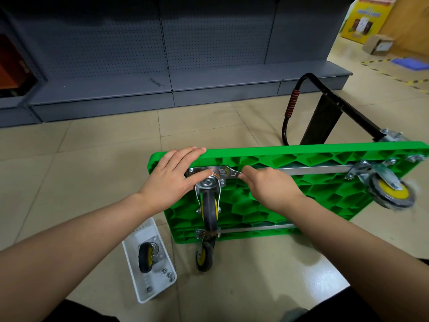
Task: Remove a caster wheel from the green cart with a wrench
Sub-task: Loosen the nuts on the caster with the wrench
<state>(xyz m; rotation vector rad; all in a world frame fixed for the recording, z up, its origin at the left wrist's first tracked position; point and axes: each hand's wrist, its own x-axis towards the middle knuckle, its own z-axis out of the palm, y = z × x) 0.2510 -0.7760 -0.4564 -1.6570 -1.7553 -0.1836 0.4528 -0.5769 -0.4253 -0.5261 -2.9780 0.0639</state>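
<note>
At the mounting plate of the caster wheel, the right hand pinches a wrench whose head sits on a bolt just left of that grip. The left hand lies flat, fingers straight over the rim, apparently steadying the green cart, which stands tipped on edge on the floor, underside facing the person. Below the left wrist, a white tray holds a loose caster and nuts, presumably so they don't stray.

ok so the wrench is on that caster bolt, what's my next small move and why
Probably swing the wrench handle round to loosen that bolt. Your right hand grips the handle with the head seated at the caster plate's corner, and your left hand braces the cart edge and plate, so it looks steady enough to turn.
</note>
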